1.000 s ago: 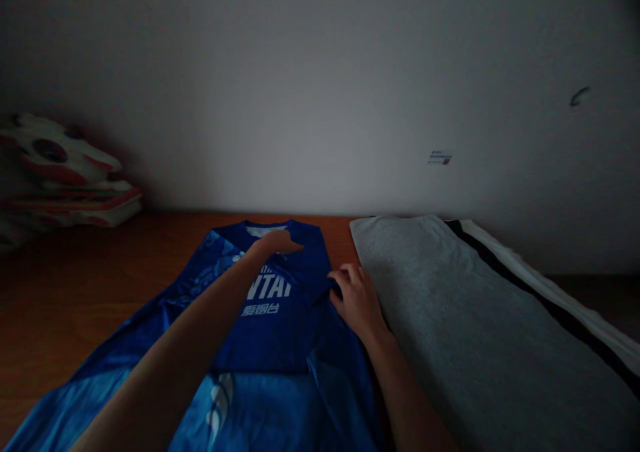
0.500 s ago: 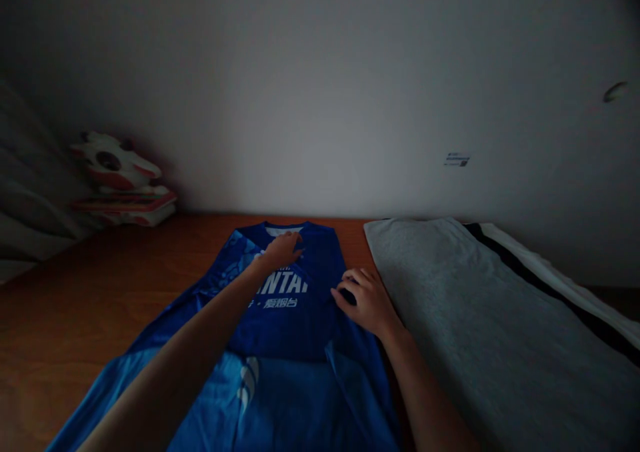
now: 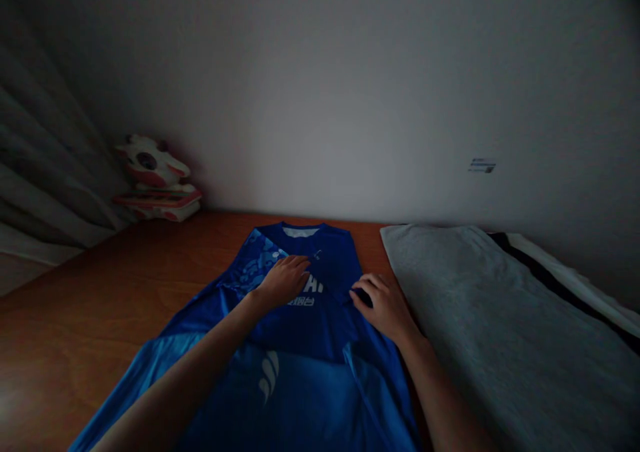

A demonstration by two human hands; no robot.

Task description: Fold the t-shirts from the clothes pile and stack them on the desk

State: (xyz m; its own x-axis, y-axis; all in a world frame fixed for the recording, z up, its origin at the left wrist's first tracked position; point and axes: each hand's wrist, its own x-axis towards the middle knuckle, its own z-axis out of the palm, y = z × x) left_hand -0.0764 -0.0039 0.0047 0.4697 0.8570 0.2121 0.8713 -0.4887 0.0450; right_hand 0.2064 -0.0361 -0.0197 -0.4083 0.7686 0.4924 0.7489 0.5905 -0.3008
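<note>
Head view: two bare hands over one blue shirt, laid out face up, collar away from the wearer, on one brown wooden table [image 3: 115, 292]. Left hand [image 3: 284, 281]: fingers extended, slightly bent, palm down on the chest of the blue shirt [image 3: 315, 335], no object held. Right hand [image 3: 384, 305]: thumb and forefinger curved towards each other at the shirt's right edge; whether they pinch cloth cannot be told. White lettering [image 3: 315, 283] on the chest, partly behind the left hand, its last letters apparently "AI"; beneath it, one line of smaller white Chinese characters [image 3: 303, 301], part-covered, ending in 台. One small pale mark near the collar [image 3: 316, 255], too fine to read. One white curved-stroke emblem [image 3: 269, 375] on the lighter blue lower portion. Right of the shirt, just beside it: one grey cloth [image 3: 475, 319], flat, with one black band [image 3: 550, 279] and one white strip [image 3: 575, 272] along its far right side. Far left: one red-and-white animal-shaped toy [image 3: 153, 162] on a keyboard-like base, near one pale curtain [image 3: 45, 145]. On the grey wall [image 3: 325, 92] behind: one label [image 3: 481, 165], blue print with a dark square at its lower right, text illegible.
</note>
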